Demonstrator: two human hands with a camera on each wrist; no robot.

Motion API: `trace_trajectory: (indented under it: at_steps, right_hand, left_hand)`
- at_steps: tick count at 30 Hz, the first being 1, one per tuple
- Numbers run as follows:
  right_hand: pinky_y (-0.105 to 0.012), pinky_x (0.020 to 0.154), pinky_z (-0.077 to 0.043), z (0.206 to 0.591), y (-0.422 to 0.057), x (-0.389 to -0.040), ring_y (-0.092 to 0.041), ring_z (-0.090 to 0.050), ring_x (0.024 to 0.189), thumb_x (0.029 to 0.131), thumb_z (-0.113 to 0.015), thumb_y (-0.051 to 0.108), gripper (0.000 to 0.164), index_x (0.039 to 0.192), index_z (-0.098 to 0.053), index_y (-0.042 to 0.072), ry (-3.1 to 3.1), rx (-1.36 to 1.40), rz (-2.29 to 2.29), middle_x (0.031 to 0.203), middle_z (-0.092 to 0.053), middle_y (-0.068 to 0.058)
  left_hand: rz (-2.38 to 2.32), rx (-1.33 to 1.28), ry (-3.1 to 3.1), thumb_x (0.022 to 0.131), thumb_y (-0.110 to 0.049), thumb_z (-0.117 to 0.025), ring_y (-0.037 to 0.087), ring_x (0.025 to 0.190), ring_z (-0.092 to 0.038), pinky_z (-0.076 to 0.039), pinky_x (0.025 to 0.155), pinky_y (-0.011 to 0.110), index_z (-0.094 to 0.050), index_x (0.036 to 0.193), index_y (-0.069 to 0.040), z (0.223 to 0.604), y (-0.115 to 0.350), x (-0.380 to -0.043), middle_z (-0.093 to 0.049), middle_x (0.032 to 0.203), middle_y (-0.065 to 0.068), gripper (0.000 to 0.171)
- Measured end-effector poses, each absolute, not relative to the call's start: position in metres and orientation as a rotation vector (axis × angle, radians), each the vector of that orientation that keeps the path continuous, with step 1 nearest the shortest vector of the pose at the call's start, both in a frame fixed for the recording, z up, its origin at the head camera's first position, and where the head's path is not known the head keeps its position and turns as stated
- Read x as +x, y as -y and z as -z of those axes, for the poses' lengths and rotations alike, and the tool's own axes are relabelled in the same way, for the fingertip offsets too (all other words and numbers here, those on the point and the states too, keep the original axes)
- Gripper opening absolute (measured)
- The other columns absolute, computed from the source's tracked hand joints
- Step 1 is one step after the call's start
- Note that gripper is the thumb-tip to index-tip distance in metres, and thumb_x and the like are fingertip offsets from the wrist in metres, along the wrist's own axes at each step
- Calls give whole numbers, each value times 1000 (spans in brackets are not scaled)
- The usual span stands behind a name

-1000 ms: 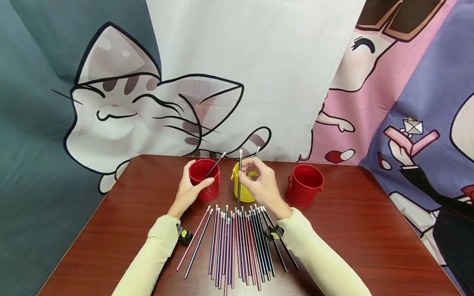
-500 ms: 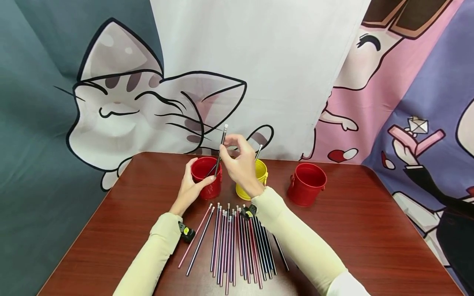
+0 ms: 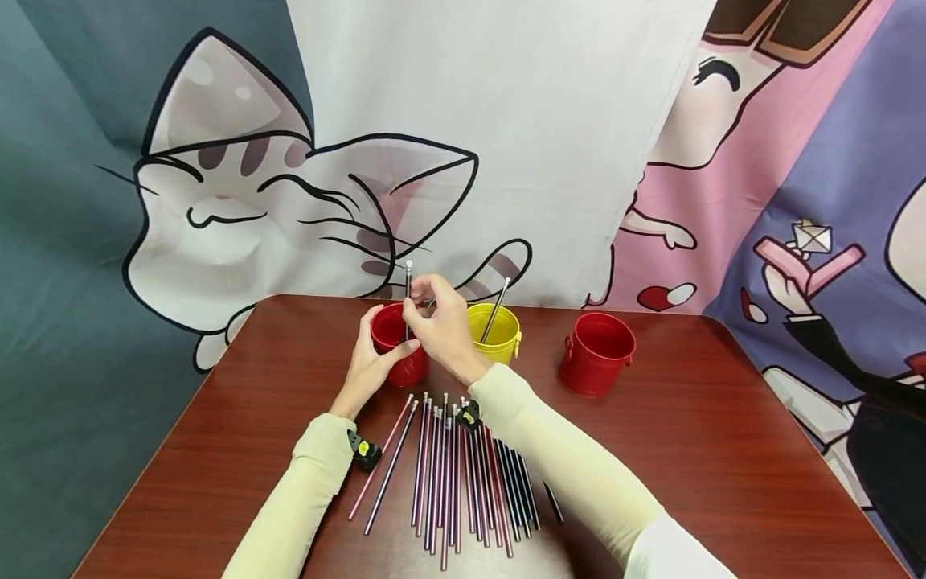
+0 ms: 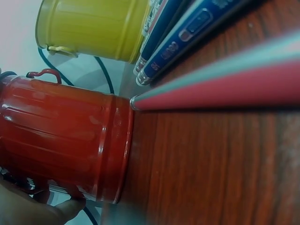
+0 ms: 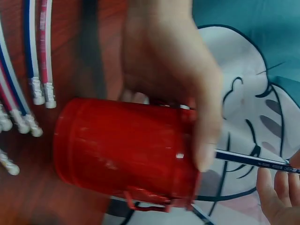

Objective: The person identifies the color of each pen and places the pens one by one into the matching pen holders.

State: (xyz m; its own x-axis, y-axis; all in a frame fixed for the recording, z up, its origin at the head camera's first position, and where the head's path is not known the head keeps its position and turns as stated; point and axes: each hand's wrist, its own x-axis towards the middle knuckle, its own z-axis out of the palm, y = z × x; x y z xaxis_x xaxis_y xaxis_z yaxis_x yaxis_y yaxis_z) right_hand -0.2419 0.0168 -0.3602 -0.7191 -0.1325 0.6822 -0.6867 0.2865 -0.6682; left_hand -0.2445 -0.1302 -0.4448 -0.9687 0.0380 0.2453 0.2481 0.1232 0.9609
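Note:
My left hand (image 3: 365,368) grips the left red bucket (image 3: 411,371) by its side, with the thumb across the near rim. Over that bucket's mouth, my right hand (image 3: 446,326) pinches a dark pencil (image 3: 408,281), eraser end up. Its lower end reaches down into the bucket, as the right wrist view shows with the pencil (image 5: 248,161) entering at the rim. A second dark pencil (image 5: 202,215) pokes out of the same bucket. The left wrist view has the red bucket (image 4: 61,136) on the table, with left-hand fingers (image 4: 70,208) against its side.
A yellow bucket (image 3: 502,351) holding one dark pencil (image 3: 496,310) stands right of my right hand. Farther right is another red bucket (image 3: 592,368). Many pink, purple and dark pencils (image 3: 437,490) lie fanned on the brown table (image 3: 239,450), partly under my right forearm. A cartoon cloth (image 3: 550,145) hangs behind.
My right hand has carried the dark pencil left from in front of the yellow bucket to the left red bucket and lowered its tip inside. The left hand keeps its grip.

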Motion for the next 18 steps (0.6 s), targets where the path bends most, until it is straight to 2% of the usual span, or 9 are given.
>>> trace_trajectory:
  at_steps: [5,18]
  right_hand:
    - [-18,68,-52,378,-18,-243,-13,-57,78,83,-60,5,16,98,-56,4,2118,684,-1435,88,-60,-7]
    - [-18,68,-52,400,-17,-247,-10,-58,74,80,-61,2,16,95,-54,4,2284,760,-1391,86,-59,-6]
  left_hand:
    - [1949,-310,2231,78,-17,-69,28,121,-37,-36,99,49,-23,140,-11,431,126,-233,-38,135,13,78]
    - [1961,-323,2203,79,-14,-69,27,124,-35,-31,103,46,-23,141,-10,431,128,-233,-36,138,13,77]
